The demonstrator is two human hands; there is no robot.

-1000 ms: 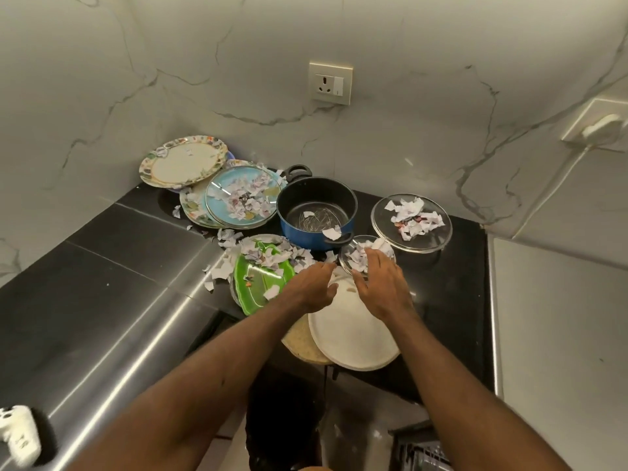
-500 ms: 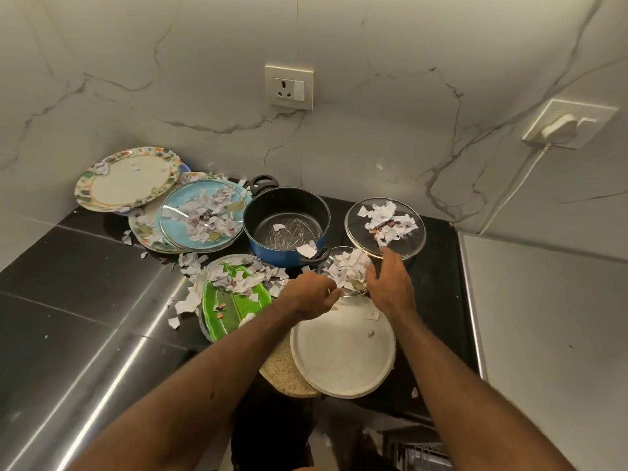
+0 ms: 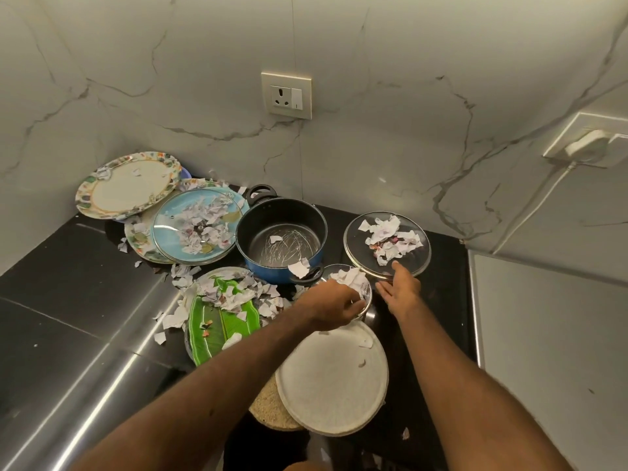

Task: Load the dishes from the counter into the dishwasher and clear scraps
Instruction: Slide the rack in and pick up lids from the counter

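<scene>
A small glass bowl (image 3: 356, 283) full of paper scraps stands in front of the blue pot (image 3: 282, 239). My left hand (image 3: 331, 305) grips its near rim. My right hand (image 3: 399, 290) reaches with straight fingers to the near edge of a glass plate (image 3: 387, 244) that carries scraps. A white round plate (image 3: 333, 379) lies nearest me, almost bare, over a woven mat (image 3: 268, 409). A green leaf-shaped plate (image 3: 217, 321) with scraps lies to the left.
A glass lid (image 3: 195, 229) with scraps rests on patterned plates at the back left, beside a floral plate (image 3: 129, 185) leaning at the wall. Loose scraps litter the black counter (image 3: 68, 273). A steel strip (image 3: 85, 402) runs at left, a white surface (image 3: 550, 351) at right.
My right hand has moved from the small bowl to the glass plate's edge. My left hand has closed on the bowl's rim. The camera has shifted.
</scene>
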